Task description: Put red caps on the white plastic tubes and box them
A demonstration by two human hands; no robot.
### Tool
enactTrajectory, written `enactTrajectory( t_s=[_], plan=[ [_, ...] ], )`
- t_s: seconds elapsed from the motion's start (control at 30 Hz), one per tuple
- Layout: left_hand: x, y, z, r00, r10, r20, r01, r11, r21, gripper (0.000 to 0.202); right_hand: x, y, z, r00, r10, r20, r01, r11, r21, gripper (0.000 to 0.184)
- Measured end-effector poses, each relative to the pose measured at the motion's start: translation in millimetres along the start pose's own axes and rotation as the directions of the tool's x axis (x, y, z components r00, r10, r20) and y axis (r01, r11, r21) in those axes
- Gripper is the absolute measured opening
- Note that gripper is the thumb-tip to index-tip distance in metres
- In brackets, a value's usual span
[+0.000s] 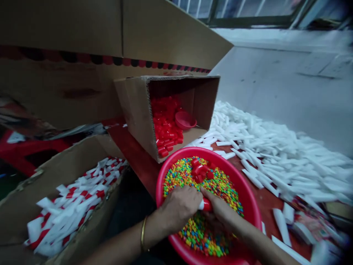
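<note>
Left fingers point(193, 202) curl tight round a white plastic tube point(201, 206), right fingers point(211, 195) grip its glossy red plastic cap point(207, 204), undersides hidden, all just above a round red plastic basin point(249, 191) of small multicoloured pellets point(176, 171)! Watch that join: a crooked cap or slack grip could drop the tube among the pellets beneath the fingers. Loose red plastic caps point(200, 171) lie just beyond the fingers, and a careless knock might bury them. Lettering? Printed packets point(311, 224) right of the fingers are blurred; marks on the brown cardboard panel point(55, 84), far left beyond them, can't be read either.
</note>
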State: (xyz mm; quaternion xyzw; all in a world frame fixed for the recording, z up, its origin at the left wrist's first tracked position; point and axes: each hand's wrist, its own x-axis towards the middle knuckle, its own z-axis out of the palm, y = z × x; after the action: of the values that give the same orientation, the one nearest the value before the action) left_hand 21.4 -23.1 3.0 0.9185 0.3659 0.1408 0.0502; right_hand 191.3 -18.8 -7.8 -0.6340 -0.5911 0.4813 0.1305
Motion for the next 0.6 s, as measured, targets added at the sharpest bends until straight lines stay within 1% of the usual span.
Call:
enactTrajectory(
  t_s=[0.03, 0.07, 0.1, 0.13, 0.17, 0.2, 0.23, 0.27, 0.33, 0.37, 0.4, 0.43, 0.5, 0.53, 0.57, 0.6],
  plan=[
    [1.1, -1.1, 1.5, 0.999, -0.043, 0.011, 0.044, 0.996, -0.078, 0.009, -2.8, -3.3, -4.9, 0.994, -0.091, -0.066, 0.086, 0.993, -0.079, 0.060],
    [2.0, -2.2, 2.9, 0.996, -0.086, 0.023, 0.089, 0.983, -0.159, 0.008, -5.9, -5.4, -10.5, 0.962, -0.243, -0.124, 0.214, 0.954, -0.209, 0.057],
    [2.5, -3.1, 3.8, 0.992, -0.121, 0.035, 0.126, 0.965, -0.229, 0.010, -8.8, -6.2, -16.1, 0.901, -0.409, -0.146, 0.342, 0.876, -0.339, 0.051],
    [2.6, -3.8, 4.4, 0.989, -0.140, 0.048, 0.148, 0.949, -0.278, 0.013, -11.1, -5.9, -20.6, 0.835, -0.536, -0.122, 0.434, 0.780, -0.451, 0.046],
    [2.2, -4.1, 4.6, 0.988, -0.144, 0.062, 0.156, 0.940, -0.305, 0.015, -12.4, -4.7, -23.5, 0.786, -0.613, -0.080, 0.489, 0.696, -0.526, 0.043],
    [1.5, -4.1, 4.5, 0.987, -0.143, 0.072, 0.158, 0.937, -0.312, 0.016, -12.4, -3.0, -24.3, 0.768, -0.640, -0.040, 0.514, 0.652, -0.557, 0.043],
    [0.6, -3.7, 4.3, 0.987, -0.140, 0.079, 0.157, 0.939, -0.304, 0.016, -11.3, -1.4, -23.1, 0.781, -0.624, -0.029, 0.509, 0.663, -0.548, 0.044],
    [-0.4, -3.0, 4.2, 0.987, -0.137, 0.085, 0.156, 0.946, -0.284, 0.016, -9.5, -0.4, -20.0, 0.820, -0.570, -0.046, 0.472, 0.720, -0.509, 0.047],
    [-1.7, -0.8, 4.3, 0.985, -0.143, 0.102, 0.161, 0.964, -0.209, 0.015, -5.0, -1.2, -11.0, 0.916, -0.392, -0.081, 0.337, 0.865, -0.372, 0.054],
    [-1.8, 0.5, 4.5, 0.983, -0.149, 0.108, 0.165, 0.972, -0.165, 0.015, -3.1, -3.3, -6.7, 0.947, -0.311, -0.086, 0.272, 0.913, -0.306, 0.057],
    [-1.6, 1.7, 4.6, 0.982, -0.151, 0.115, 0.165, 0.978, -0.125, 0.016, -1.8, -6.3, -3.6, 0.962, -0.259, -0.084, 0.229, 0.937, -0.263, 0.058],
    [-1.2, 2.9, 4.5, 0.982, -0.150, 0.118, 0.162, 0.982, -0.095, 0.017, -1.0, -9.8, -2.1, 0.968, -0.241, -0.077, 0.215, 0.943, -0.255, 0.058],
    [-1.5, 3.9, 3.3, 0.985, -0.149, 0.083, 0.154, 0.986, -0.061, 0.017, -0.3, -16.8, -5.7, 0.965, -0.256, -0.061, 0.228, 0.928, -0.295, 0.059],
    [-3.2, 2.9, 2.1, 0.989, -0.147, 0.032, 0.149, 0.987, -0.058, 0.016, 0.0, -19.4, -10.6, 0.962, -0.265, -0.065, 0.230, 0.917, -0.327, 0.060],
    [-6.9, 0.3, 0.7, 0.988, -0.146, -0.045, 0.143, 0.988, -0.065, 0.015, 0.9, -20.9, -17.3, 0.960, -0.270, -0.081, 0.221, 0.901, -0.374, 0.060],
    [-13.0, -4.7, -0.8, 0.977, -0.154, -0.145, 0.144, 0.987, -0.075, 0.016, 2.5, -21.0, -25.2, 0.956, -0.272, -0.114, 0.198, 0.878, -0.436, 0.058]
  ],
)
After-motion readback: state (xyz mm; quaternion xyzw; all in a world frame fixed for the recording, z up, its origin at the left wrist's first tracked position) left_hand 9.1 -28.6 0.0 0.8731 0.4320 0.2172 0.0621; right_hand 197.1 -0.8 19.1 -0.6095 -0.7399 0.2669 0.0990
